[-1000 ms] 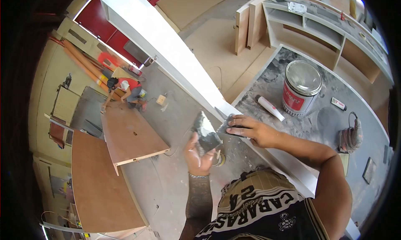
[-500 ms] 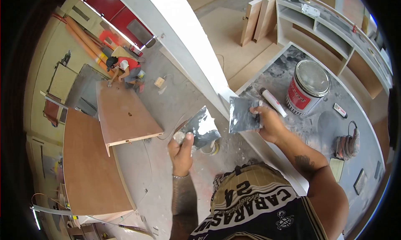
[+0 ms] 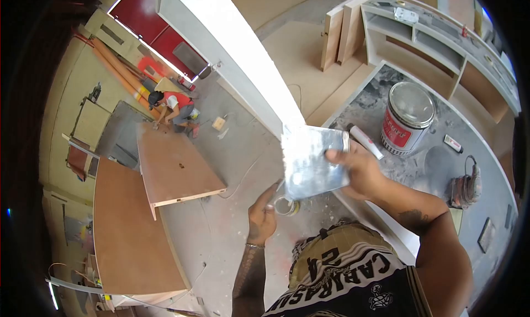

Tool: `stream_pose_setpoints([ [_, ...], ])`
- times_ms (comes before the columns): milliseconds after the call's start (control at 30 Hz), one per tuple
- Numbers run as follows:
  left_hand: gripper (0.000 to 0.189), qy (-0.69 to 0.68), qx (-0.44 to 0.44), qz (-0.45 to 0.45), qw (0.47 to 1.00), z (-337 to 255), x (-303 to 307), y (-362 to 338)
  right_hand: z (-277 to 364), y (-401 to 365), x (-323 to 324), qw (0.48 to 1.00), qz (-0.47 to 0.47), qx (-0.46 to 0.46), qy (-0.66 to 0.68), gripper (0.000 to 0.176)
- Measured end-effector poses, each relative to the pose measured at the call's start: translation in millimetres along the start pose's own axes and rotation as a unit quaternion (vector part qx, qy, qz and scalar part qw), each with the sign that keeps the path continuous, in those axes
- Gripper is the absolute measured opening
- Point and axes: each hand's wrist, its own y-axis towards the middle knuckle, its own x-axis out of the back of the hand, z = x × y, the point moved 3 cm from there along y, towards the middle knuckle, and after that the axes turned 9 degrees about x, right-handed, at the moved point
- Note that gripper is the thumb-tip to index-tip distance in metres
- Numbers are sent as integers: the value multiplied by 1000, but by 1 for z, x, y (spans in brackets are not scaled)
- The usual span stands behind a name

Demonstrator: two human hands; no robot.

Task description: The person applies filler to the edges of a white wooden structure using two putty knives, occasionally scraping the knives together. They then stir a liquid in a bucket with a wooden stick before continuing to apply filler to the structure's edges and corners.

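Note:
My right hand [image 3: 361, 170] grips a square, flat metal putty spreader [image 3: 312, 165] by its right edge, thumb on its face. The shiny face is blurred and smeared with pale filler. Just below and left of it, my left hand [image 3: 262, 220] is closed on a second metal putty spreader [image 3: 280, 189], turned nearly edge-on. The right spreader overlaps part of it. Beyond both hands runs a long white panel [image 3: 237, 46]. A small round tin [image 3: 287, 206] shows beneath the right spreader, beside my left fingers.
On the dusty grey worktop [image 3: 411, 173] at right stand a large paint can [image 3: 408, 118], a tube [image 3: 365, 141], a smaller tube [image 3: 453, 143] and a power sander [image 3: 464, 190]. Shelving [image 3: 441, 57] stands behind. Brown panels [image 3: 130, 228] fill the left, where another person [image 3: 175, 108] crouches.
My right hand's spreader has moved left and down, its bright face now toward me. My left hand has shifted right and lower, turning its spreader edge-on. The view has swung slightly.

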Motion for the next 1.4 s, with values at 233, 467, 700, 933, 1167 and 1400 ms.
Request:
stream_pose_setpoints([
  [233, 33, -554, 145, -13, 819, -11, -11, 3, -44, -8, -3, 686, 337, 383, -518, 72],
  [467, 26, -736, 159, -89, 652, -8, 43, -7, -57, 42, 80, 751, 200, 311, -547, 70],
  [700, 26, -671, 221, -120, 698, 25, 13, -17, -27, 168, 111, 759, -76, 482, -431, 58],
  [933, 28, -773, 228, -68, 588, 27, 7, -33, -10, 204, 80, 701, -26, 570, -427, 64],
  [1167, 28, -766, 216, -75, 601, 23, 8, -38, 68, 236, 17, 627, -14, 631, -456, 64],
  [1400, 26, -756, 209, -41, 619, 16, 1, -31, 150, 271, -40, 599, 30, 680, -422, 48],
])
